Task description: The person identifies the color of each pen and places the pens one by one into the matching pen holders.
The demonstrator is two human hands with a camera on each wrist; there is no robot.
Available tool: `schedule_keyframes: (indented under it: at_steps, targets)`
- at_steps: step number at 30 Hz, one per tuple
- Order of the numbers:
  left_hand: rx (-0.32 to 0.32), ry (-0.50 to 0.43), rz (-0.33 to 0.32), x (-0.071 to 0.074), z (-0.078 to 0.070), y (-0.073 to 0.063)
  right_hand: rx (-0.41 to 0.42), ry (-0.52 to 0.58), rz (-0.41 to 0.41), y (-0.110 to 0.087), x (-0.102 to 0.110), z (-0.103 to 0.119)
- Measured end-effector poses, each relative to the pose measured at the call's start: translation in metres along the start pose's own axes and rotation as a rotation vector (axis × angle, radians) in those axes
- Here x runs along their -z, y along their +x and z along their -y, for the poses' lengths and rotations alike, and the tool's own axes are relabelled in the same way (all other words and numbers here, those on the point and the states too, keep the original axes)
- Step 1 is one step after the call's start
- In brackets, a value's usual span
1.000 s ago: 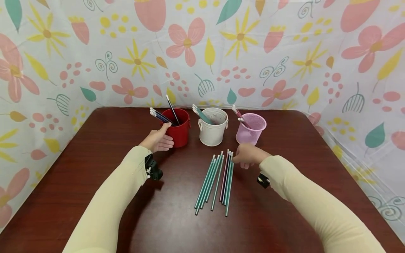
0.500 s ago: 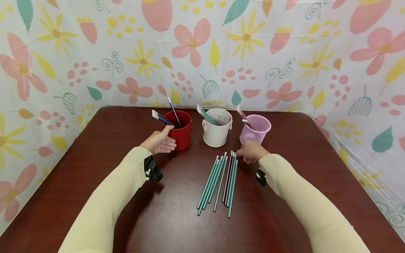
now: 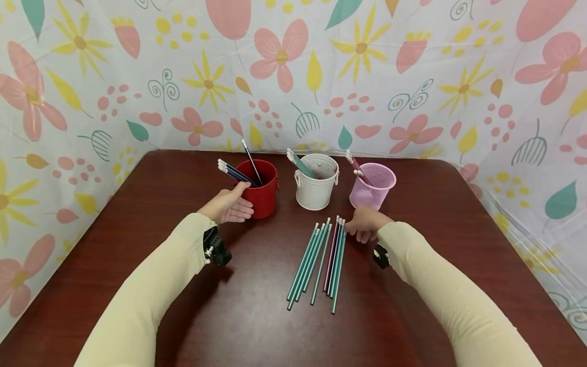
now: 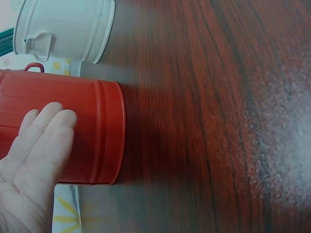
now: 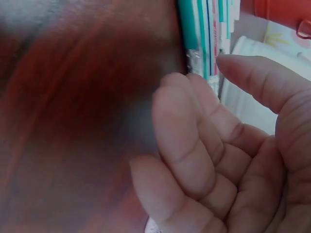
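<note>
My left hand (image 3: 228,205) is at the left side of a red bucket (image 3: 264,202), the thumb at its rim and straight fingers (image 4: 51,128) along the wall. Dark blue pencils (image 3: 233,171) lean in that bucket. My right hand (image 3: 367,222) is at the eraser ends of a row of pencils on the table. Its fingers (image 5: 177,131) are loosely bent, and a gap shows between thumb and index finger beside the ends. This row has teal pencils (image 3: 338,275), a dark red pencil (image 3: 331,255) and a dark one between; more teal pencils (image 3: 302,265) lie just left.
Behind the row stand a white bucket (image 3: 314,192) with teal pencils (image 3: 302,167) and a pink mesh cup (image 3: 382,179) with dark red pencils (image 3: 358,167). The brown table (image 3: 247,316) ends at a flower-patterned cloth (image 3: 275,107).
My right hand has shifted slightly away from the row's right side to its eraser ends. My left hand stays at the red bucket. The head view has shifted slightly.
</note>
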State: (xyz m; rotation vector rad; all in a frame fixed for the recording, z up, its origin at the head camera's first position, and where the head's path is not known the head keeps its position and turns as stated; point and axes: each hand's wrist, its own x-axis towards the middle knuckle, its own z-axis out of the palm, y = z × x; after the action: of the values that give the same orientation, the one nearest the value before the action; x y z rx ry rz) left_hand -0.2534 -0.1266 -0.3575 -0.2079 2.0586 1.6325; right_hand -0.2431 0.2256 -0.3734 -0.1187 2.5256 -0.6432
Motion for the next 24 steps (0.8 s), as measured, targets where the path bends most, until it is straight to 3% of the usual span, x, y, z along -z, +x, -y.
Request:
schedule_keyframes:
  at_steps: [10, 17, 21, 24]
  targets:
    - [0.031, -0.028, -0.026, 0.0, 0.007, 0.003, -0.042, 0.035, -0.005, 0.002, -0.014, -0.003]
    - [0.002, 0.002, -0.018, -0.001, 0.01, 0.005, -0.061, 0.097, -0.048, -0.002, -0.017, 0.0]
    - [-0.002, 0.008, -0.021, 0.0, 0.008, 0.005, -0.033, 0.211, -0.075, -0.005, -0.007, 0.002]
    - [0.003, 0.005, -0.023, 0.0, 0.007, 0.006, -0.006, 0.361, -0.097, -0.008, 0.004, 0.005]
